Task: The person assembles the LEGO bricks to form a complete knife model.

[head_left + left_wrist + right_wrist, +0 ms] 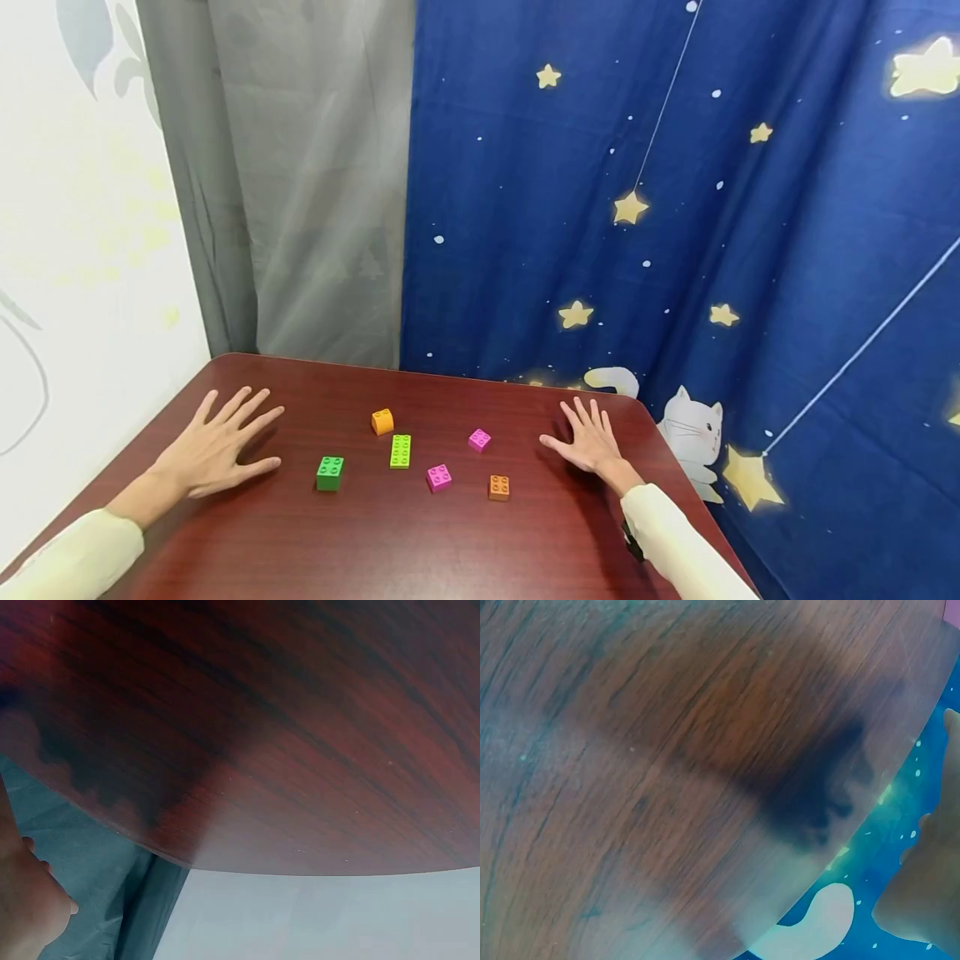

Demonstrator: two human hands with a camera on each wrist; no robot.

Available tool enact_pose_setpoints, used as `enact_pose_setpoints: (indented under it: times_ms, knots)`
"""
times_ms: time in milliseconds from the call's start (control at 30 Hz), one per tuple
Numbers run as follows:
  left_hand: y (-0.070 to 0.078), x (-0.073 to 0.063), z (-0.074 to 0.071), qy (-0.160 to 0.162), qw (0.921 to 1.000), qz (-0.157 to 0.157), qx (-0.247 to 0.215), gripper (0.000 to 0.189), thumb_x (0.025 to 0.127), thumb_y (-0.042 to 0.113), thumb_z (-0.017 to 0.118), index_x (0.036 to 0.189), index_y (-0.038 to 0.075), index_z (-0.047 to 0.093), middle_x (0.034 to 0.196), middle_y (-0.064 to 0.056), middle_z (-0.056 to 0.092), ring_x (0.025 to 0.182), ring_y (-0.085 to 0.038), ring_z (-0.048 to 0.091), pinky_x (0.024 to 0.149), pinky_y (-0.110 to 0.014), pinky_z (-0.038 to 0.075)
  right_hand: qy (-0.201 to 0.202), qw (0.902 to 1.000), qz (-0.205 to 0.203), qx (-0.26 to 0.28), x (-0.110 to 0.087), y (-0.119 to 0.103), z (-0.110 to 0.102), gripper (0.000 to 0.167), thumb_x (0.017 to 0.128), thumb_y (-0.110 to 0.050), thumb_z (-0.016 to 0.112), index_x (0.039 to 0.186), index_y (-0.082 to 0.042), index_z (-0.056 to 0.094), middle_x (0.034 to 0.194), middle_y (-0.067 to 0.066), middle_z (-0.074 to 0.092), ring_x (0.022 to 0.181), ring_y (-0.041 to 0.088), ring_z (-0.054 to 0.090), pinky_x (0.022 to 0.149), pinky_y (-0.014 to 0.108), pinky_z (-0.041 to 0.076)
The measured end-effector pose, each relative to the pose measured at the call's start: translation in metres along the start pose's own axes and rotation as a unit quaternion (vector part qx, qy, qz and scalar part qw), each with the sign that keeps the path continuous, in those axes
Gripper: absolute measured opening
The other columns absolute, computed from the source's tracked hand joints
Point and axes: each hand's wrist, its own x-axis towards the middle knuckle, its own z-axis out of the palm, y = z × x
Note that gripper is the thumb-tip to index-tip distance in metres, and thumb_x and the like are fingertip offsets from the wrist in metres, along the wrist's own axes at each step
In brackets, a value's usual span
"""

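L hand (213, 446) is over the bench (375, 550) at its L side, fingers straight & spread wide, thumb pointing twd the green block (330, 473); holds nothing. R hand (588, 437) is over the R side, also spread wide & holding nothing, nearest the far pink block (480, 440). Can't tell in the wrist views how the fingers lie; only part of each hand shows there.

Six studded plastic blocks sit apart btwn the hands. Green block: tall, boxy, 4 studs. Lime block (401, 452): oblong, 2 rows of 4 studs. Amber block (382, 422), just behind it: curved front, 2 studs. Far pink block & near pink block (439, 477): small, squarish, 4 studs each. Brown block (498, 487): squarish, 4 studs, to R of the near pink one.

Bench is dark reddish, w/ streaky wood grain, a soft sheen & rounded far corners; blurry shadows fall on it in both wrist views. Behind hang a smooth grey curtain (322, 183) & a softly folded blue curtain (510, 250) w/ pale stars. Sleeves (82, 554) are pale.
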Motion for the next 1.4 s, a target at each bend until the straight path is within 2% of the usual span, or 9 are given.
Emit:
enact_pose_setpoints:
  times_ms: [133,300,567,833,1033,1233,1400]
  knots:
    - [0.004,0.000,-0.002,0.003,1.0000,0.005,-0.001,0.083,0.086,0.068,0.070,0.150,0.018,0.053,0.158,-0.018,0.045,0.155,-0.035,0.027,0.124,-0.061,-0.002,-0.001,0.9999,-0.011,0.000,0.002,-0.007,-0.001,0.098,0.090,-0.073,0.060,0.160,-0.007,0.039,0.167,0.025,0.026,0.155,0.050,0.009,0.123,0.064,0.003]
    - [0.009,0.003,-0.004,0.003,0.9999,0.011,-0.003,0.082,0.086,0.068,0.069,0.150,0.017,0.054,0.158,-0.017,0.045,0.151,-0.037,0.033,0.124,-0.061,0.000,0.004,0.9998,-0.017,-0.008,0.004,-0.013,-0.004,0.096,0.090,-0.073,0.059,0.160,-0.009,0.039,0.166,0.024,0.028,0.155,0.049,0.011,0.123,0.064,0.004]
    - [0.024,0.004,-0.008,0.005,0.9997,0.022,-0.008,0.083,0.086,0.069,0.070,0.149,0.018,0.055,0.156,-0.016,0.047,0.150,-0.035,0.035,0.125,-0.059,-0.001,-0.030,0.9994,-0.011,-0.011,0.002,-0.027,-0.006,0.094,0.092,-0.071,0.059,0.162,-0.012,0.036,0.168,0.019,0.027,0.157,0.045,0.007,0.124,0.063,0.003]
    - [0.038,0.014,-0.011,-0.002,0.9992,0.037,-0.013,0.084,0.085,0.070,0.070,0.148,0.017,0.057,0.153,-0.017,0.050,0.144,-0.038,0.040,0.125,-0.056,-0.003,-0.028,0.9994,-0.018,-0.010,0.005,-0.034,-0.003,0.095,0.091,-0.072,0.059,0.163,-0.015,0.036,0.169,0.017,0.027,0.158,0.043,0.007,0.125,0.061,0.004]
    - [0.041,0.015,-0.009,-0.015,0.9990,0.040,-0.014,0.085,0.085,0.073,0.069,0.147,0.017,0.057,0.151,-0.017,0.052,0.142,-0.040,0.041,0.125,-0.054,-0.008,-0.035,0.9990,-0.026,-0.010,0.006,-0.042,-0.005,0.096,0.091,-0.075,0.057,0.163,-0.017,0.034,0.169,0.016,0.026,0.158,0.042,0.005,0.125,0.060,0.003]
    - [0.042,0.013,-0.007,-0.015,0.9987,0.045,-0.016,0.085,0.083,0.072,0.071,0.147,0.017,0.058,0.150,-0.017,0.053,0.140,-0.040,0.043,0.125,-0.053,-0.009,-0.015,0.9989,-0.045,0.004,0.006,-0.048,-0.003,0.094,0.090,-0.071,0.060,0.160,-0.012,0.039,0.166,0.020,0.031,0.156,0.046,0.012,0.123,0.064,0.007]
    - [0.048,0.012,-0.008,-0.018,0.9986,0.044,-0.024,0.085,0.084,0.071,0.072,0.147,0.017,0.058,0.151,-0.017,0.052,0.140,-0.042,0.043,0.126,-0.051,-0.008,-0.022,0.9985,-0.050,0.007,0.009,-0.048,0.005,0.098,0.089,-0.078,0.056,0.163,-0.017,0.035,0.169,0.016,0.028,0.158,0.043,0.009,0.125,0.061,0.004]
